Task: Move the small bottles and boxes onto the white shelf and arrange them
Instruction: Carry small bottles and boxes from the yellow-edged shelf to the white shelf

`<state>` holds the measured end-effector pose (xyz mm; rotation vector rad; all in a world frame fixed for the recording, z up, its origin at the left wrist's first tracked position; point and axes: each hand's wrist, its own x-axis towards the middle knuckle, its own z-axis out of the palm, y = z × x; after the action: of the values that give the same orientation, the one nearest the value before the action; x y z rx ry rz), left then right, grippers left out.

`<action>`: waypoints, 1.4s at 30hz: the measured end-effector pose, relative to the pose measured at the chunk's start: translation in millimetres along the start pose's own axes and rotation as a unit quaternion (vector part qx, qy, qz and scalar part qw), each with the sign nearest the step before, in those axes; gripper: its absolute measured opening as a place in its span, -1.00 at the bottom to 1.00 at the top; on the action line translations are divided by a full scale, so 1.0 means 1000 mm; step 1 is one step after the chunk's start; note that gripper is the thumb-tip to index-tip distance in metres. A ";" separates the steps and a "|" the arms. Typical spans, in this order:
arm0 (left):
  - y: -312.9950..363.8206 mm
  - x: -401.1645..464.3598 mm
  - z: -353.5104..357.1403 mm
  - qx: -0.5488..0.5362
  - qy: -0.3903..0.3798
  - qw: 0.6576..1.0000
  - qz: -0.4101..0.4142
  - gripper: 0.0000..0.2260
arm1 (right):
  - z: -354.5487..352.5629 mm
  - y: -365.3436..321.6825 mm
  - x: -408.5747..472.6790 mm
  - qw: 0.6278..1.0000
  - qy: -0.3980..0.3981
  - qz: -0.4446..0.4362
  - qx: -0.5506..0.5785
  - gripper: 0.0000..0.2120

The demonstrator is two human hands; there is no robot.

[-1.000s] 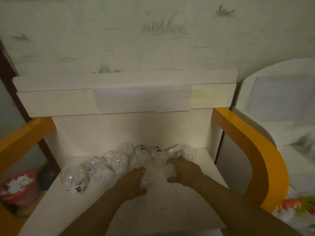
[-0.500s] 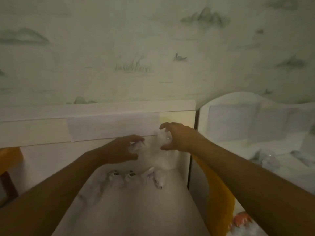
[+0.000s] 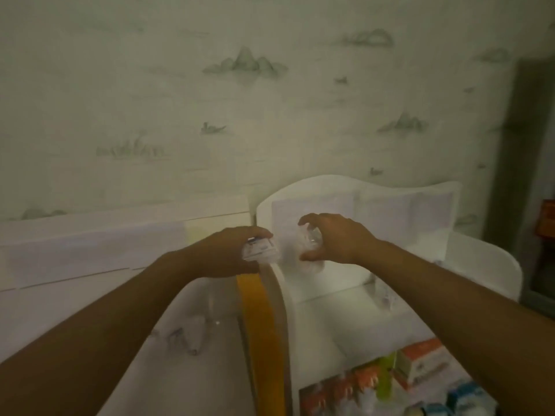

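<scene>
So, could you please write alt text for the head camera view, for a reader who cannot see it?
A person carries a small clear bottle in each hand, left hand and right hand, toward a white shelf against a patterned wall. An orange rail runs below; colourful boxes lie at the lower right.

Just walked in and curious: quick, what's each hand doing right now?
Left hand: grip closed on a small clear bottle.
Right hand: grip curled round another clear bottle, above the white shelf.
</scene>
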<state>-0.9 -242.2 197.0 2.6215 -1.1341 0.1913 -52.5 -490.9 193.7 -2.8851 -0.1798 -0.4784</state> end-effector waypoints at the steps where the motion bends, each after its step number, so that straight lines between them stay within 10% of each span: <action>1: 0.017 0.010 0.009 -0.008 -0.004 1.000 0.007 -0.39 | 0.000 0.018 -0.007 1.000 -0.002 0.009 0.012 -0.28; 15: 0.087 0.111 0.123 0.035 -0.116 0.993 0.005 -0.43 | 0.087 0.200 -0.046 0.983 -0.117 0.094 0.109 -0.24; 42: 0.055 0.153 0.171 0.072 -0.066 0.978 -0.187 -0.40 | 0.260 0.194 0.109 0.963 -0.242 -0.073 0.097 -0.23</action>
<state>65.5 -436.6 79.9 2.9536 -0.6635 0.0202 158.8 -611.4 -47.0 -2.7477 -0.4874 0.2235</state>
